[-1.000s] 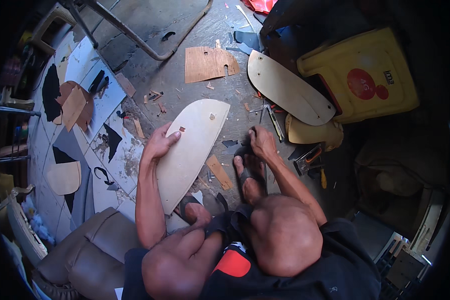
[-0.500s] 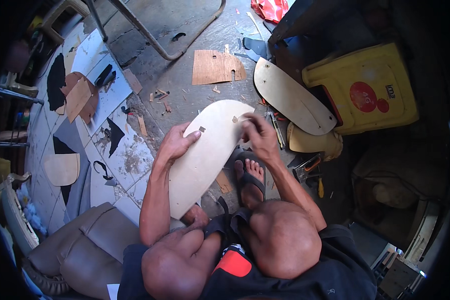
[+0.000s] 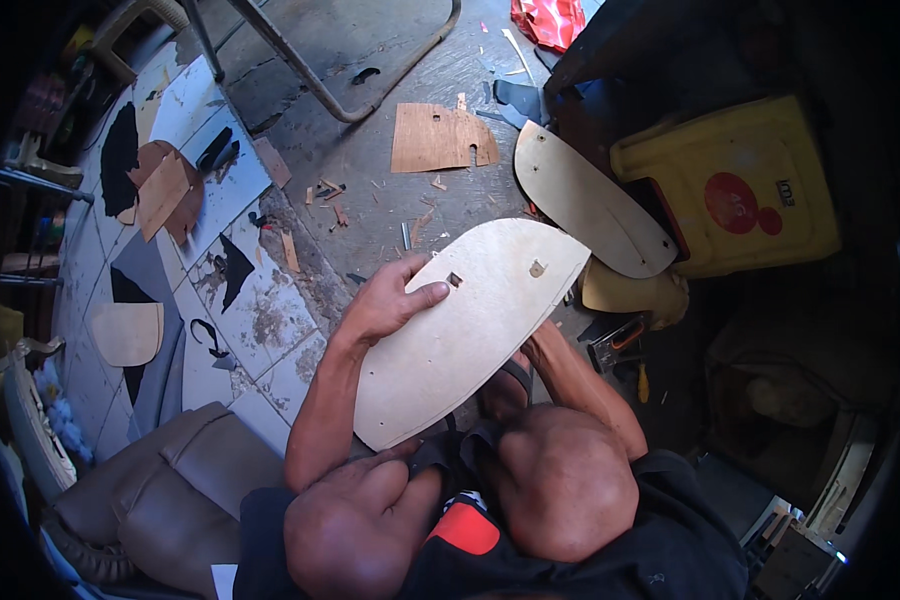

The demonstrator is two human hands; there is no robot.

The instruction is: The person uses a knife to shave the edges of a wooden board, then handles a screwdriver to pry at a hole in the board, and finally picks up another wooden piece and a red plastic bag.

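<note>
A pale plywood panel (image 3: pixel 470 335) with one curved end slants across my lap, with a square hole near its left edge and a chipped hole near its right edge. My left hand (image 3: pixel 385 303) is closed on the left edge, its thumb lying on the face beside the square hole. My right hand (image 3: pixel 540 345) is behind the panel's right edge. Only its wrist side shows, and its fingers are hidden. A similar rounded panel (image 3: pixel 595 205) lies beyond the held one on the right.
A yellow plastic container piece (image 3: pixel 740 150) lies at right, near a yellow-handled screwdriver (image 3: pixel 643 383). Brown plywood (image 3: pixel 435 140) and wood chips litter the floor ahead. A metal chair frame (image 3: pixel 320 90) stands at the far side. A brown cushion (image 3: pixel 205 475) sits at lower left.
The panel has moved right and its far end has swung rightward, with my left hand on it. My right hand has gone from above the panel's right edge to behind it.
</note>
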